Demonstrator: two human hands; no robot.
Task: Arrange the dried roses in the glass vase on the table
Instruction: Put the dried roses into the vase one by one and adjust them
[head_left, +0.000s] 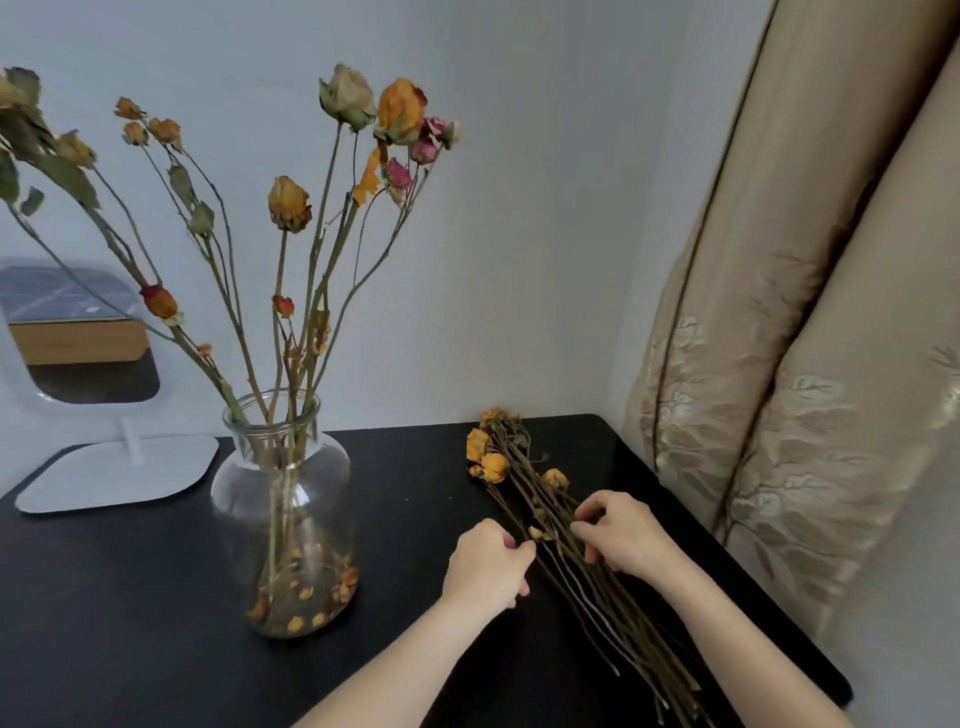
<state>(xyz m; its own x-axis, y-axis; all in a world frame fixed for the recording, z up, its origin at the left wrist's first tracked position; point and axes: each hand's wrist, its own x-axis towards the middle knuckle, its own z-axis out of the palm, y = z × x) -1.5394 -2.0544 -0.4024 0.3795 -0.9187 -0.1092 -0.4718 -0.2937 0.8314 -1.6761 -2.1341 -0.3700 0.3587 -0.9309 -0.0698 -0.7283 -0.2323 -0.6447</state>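
Note:
A clear glass vase (284, 514) stands left of centre on the black table (130, 597). It holds several tall dried roses (345, 98), and loose petals lie at its bottom. A bundle of dried yellow roses (493, 465) lies flat on the table's right side, its stems running toward me. My left hand (488, 564) pinches a stem at the bundle's left edge. My right hand (621, 530) curls its fingers around stems at the middle of the bundle.
A white standing mirror (78, 332) with a flat base (119, 475) sits at the back left. A beige patterned curtain (795, 364) hangs right beside the table's right edge. A white wall is behind.

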